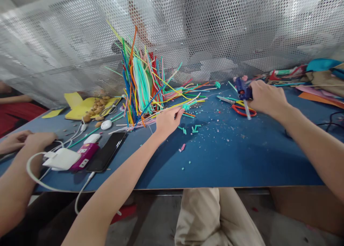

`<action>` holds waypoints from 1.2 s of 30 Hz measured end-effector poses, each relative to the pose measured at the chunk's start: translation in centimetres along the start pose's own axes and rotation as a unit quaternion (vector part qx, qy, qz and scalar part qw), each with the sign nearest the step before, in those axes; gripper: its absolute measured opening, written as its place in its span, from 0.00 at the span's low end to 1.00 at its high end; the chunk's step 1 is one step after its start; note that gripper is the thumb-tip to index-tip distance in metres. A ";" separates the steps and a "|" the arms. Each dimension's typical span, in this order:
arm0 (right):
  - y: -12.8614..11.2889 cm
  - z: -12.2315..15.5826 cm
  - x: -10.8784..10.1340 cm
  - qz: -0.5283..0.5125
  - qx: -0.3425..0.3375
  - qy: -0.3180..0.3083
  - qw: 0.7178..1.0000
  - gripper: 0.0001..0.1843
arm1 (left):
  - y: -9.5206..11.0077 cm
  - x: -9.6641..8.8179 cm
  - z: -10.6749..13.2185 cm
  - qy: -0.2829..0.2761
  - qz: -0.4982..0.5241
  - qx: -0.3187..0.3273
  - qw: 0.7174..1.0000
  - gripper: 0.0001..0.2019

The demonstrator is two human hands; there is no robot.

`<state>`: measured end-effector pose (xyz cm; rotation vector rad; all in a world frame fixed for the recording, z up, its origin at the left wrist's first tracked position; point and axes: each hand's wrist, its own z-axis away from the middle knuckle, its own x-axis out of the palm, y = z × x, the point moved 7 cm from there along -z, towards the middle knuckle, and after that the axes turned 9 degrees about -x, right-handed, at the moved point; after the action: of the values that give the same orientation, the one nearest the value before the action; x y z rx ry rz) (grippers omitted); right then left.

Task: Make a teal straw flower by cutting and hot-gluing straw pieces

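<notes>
- The left hand point(167, 121) reaches out over the blue tabletop point(228, 156), fingertips drawn narrow and pinched on a small teal frilled straw piece point(185, 105). The piece lies at the foot of the leaning heap of thin coloured plastic straws point(142, 85). A nudge from this wrist could likely tip the heap and send straws sliding over the piece.
- The right hand point(266, 98) is closed around a blue plastic glue gun point(242, 90), well apart from the teal piece, above the red-handled scissors point(244, 110). Whether the gun is hot cannot be told. If it is, a drip could land on the scissors or the tabletop, and the pinching fingertips would be at risk of a burn near the nozzle.
- The teal piece is light and small, so a loose pinch may let it skid among the cut straw scraps point(195, 128) and get lost.
- A cable point(331, 119) trails by the right forearm, so a quick pull could snag it.
- Another person's hands point(28, 138) rest by the white charger block point(61, 158) and the black smartphone point(106, 151). Falling straws could reach there.
</notes>
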<state>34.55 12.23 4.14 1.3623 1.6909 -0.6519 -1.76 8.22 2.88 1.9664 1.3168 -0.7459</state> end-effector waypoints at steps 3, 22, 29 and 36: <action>3.0 0.3 2.9 0.031 0.054 -0.090 0.994 0.29 | 0.3 -0.1 0.0 -0.008 0.020 0.000 1.000 0.25; -18.9 0.6 3.3 -0.290 -0.287 -0.108 0.907 0.11 | 1.1 -1.4 0.3 0.051 0.099 0.027 0.993 0.17; -16.2 -0.7 4.2 -0.212 -0.261 -0.125 0.933 0.07 | 1.3 -1.4 0.5 0.058 0.090 0.041 0.993 0.16; -9.4 -1.8 1.5 -0.250 -0.154 -0.026 0.956 0.02 | 2.1 -1.8 0.7 0.060 0.104 0.063 0.991 0.15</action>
<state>24.96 11.94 2.71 0.6940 2.0127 -0.6579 -0.47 6.06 4.16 2.2397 1.1328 -0.6306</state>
